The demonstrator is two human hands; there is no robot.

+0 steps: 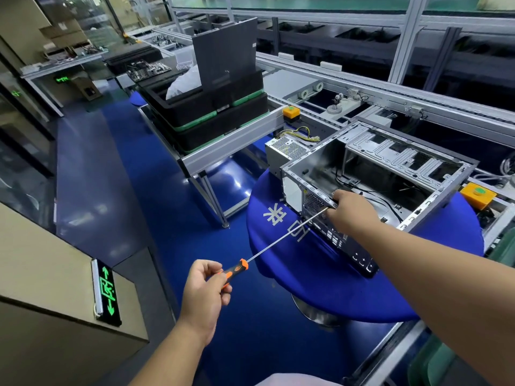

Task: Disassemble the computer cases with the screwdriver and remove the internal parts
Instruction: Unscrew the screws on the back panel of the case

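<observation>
Left hand [205, 288] is closest to me, fingers wrapped round the orange-and-black handle of the screwdriver [233, 271]. Its long shaft runs up and away to the right hand [351, 211], which is curled over the rear top edge of the case [370, 174], right where the tip ends up. Can't see the tip or any screw, that hand covers it. Case sits open on the blue table [306, 280], looking mostly gutted, just black cables inside. A silver PSU [287, 149] sits just beyond the case, away from both hands. My guess: I'm on a rear-edge screw. Next move needs the tip seated square, case held steady, then a turn.
</observation>
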